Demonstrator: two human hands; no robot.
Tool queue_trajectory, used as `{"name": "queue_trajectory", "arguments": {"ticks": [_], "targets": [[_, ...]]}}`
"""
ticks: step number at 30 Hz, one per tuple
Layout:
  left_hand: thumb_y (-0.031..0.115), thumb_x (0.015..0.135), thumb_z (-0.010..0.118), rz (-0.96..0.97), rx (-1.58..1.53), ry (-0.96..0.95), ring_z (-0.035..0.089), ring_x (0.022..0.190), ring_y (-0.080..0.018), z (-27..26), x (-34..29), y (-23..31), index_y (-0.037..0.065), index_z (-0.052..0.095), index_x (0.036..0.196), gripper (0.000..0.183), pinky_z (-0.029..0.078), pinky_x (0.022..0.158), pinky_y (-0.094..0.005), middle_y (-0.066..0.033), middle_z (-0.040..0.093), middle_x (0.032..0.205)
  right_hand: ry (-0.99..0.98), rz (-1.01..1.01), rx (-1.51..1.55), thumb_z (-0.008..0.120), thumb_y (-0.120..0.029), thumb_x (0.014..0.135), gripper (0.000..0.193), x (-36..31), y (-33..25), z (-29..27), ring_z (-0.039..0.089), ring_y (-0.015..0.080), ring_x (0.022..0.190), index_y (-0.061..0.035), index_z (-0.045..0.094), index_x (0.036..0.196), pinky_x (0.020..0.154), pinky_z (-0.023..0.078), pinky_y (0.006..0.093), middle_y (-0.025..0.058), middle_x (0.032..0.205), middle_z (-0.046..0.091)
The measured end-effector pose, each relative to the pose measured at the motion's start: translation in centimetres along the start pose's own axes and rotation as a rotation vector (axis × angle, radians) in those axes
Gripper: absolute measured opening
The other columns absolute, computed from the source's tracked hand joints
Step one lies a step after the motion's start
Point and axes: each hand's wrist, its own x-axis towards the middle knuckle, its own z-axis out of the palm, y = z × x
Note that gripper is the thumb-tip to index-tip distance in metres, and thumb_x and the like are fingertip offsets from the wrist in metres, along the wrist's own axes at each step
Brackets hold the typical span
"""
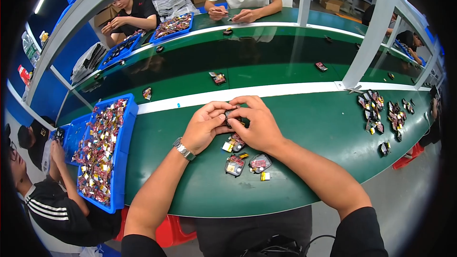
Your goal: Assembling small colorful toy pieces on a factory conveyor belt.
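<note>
My left hand [203,126], with a metal watch on its wrist, and my right hand [259,123] meet above the green bench. Between their closed fingertips is a small black plastic housing [232,113], mostly hidden by the fingers. Just below the hands lies an opened housing with a red circuit board [235,143], partly covered by my right hand. Nearer to me rest two more black housings, a left one [233,165] and a right one [260,163], both showing red boards. Beside the right one is a small silver-and-yellow battery [265,176].
A blue tray [124,150] heaped with red boards and batteries stands at my left. Groups of black-and-red units [371,109] lie on the bench's right. Beyond a white rail [185,101], scattered units lie on a green belt [271,74]. A grey post [369,38] rises at right; people sit around.
</note>
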Motion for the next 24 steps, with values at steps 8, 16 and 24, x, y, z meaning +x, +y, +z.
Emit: {"name": "queue_trajectory", "arguments": {"ticks": [8,16,24], "targets": [[0.007,0.098,0.055,0.023,-0.021,-0.007,0.063,0.111,-0.0198,0.9,0.4,-0.4,0.001,0.052,0.124,0.027,0.056,0.094,-0.0355,-0.0122,0.061,0.122,0.084,-0.045,-0.032,0.069,-0.010,0.080,0.012,-0.6,0.5,-0.3,0.055,0.0290,0.111,-0.0043,0.073,0.090,0.094,0.048,0.0383,0.0097,0.113,0.062],[0.009,0.093,0.064,0.076,0.077,0.118,0.062,0.112,-0.0193,-0.6,-0.7,-0.1,0.004,0.049,0.119,0.031,0.056,0.092,-0.0321,-0.0127,0.058,0.129,0.120,-0.091,0.113,0.068,-0.008,0.077,0.007,0.4,0.4,2.3,0.052,0.0318,0.111,-0.0032,0.069,0.081,0.094,0.046,0.0398,0.0100,0.114,0.059],[0.010,0.094,0.065,0.159,0.127,0.161,0.062,0.111,-0.0183,-2.1,-1.5,-0.3,0.005,0.051,0.118,0.029,0.056,0.090,-0.0303,-0.0122,0.058,0.130,0.126,-0.152,0.182,0.067,-0.006,0.077,0.015,0.5,-0.1,3.2,0.048,0.0347,0.121,-0.0070,0.073,0.091,0.103,0.041,0.0433,0.0137,0.125,0.057]]}}
